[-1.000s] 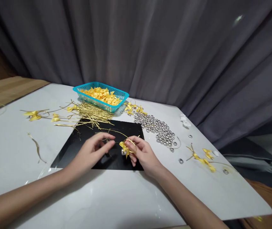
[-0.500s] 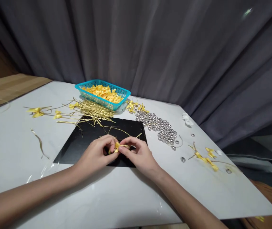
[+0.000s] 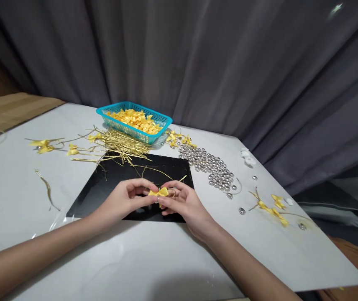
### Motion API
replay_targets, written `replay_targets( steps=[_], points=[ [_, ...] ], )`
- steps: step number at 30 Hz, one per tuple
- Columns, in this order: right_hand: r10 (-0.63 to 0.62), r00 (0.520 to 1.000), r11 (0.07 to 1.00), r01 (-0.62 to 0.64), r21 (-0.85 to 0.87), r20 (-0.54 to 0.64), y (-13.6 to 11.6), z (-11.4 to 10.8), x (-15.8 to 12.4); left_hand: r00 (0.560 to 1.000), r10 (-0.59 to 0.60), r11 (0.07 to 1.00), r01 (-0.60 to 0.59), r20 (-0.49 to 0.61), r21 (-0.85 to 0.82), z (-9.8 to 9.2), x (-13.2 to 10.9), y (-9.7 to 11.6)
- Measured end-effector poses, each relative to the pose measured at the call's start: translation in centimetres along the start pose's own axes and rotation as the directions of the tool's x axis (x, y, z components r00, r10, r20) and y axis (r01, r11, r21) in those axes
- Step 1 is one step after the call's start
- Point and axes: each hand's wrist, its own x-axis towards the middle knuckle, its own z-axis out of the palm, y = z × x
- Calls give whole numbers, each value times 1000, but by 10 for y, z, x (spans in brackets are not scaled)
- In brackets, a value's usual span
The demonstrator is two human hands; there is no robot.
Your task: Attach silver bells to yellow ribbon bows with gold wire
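A small yellow ribbon bow [image 3: 162,192] is pinched between both hands over the black mat [image 3: 91,194]. My left hand [image 3: 133,196] grips its left side with thumb and fingertips. On its right side, my right hand [image 3: 180,200] holds it the same way, and a bit of gold wire shows by those fingers. Something small and shiny sits at the bow's middle, too small to make out fully. Behind the hands, a heap of gold twist ties [image 3: 124,144] overlaps the mat's back edge, with a few loose strands lying on the mat.
A blue plastic basket [image 3: 103,113] full of yellow bows stands at the back. Many silver beads [image 3: 210,167] are spread right of the mat. Loose bows with wires [image 3: 271,211] lie on the right of the white table [image 3: 119,259], others [image 3: 42,146] at left. A grey curtain hangs behind.
My fingers have shifted on the bow, which now faces me with its loops spread and more of it showing. Both hands remain over the mat. The view has moved slightly.
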Motion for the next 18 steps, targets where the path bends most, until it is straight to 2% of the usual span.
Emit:
replay_targets(
  steps=[3, 9, 13, 18],
  points=[
    [-5, 1000, 1000, 6, 27, -25, 3, 1, 0, 999, -37, 998, 37, 4, -47, 0, -1, -1],
    [-37, 999, 998, 37, 41, 15, 7, -2, 0, 989, -129, 972, 140, 69, -189, -2, -2, -4],
    [-109, 994, 993, 108, -47, -30, 4, -4, -1, 990, -130, 969, 140, 59, -202, -1, -3, -1],
    [-138, 990, 986, 134, -96, -40, 3, -6, -2, 991, -124, 977, 132, 60, -168, 0, -4, 0]
  ],
)
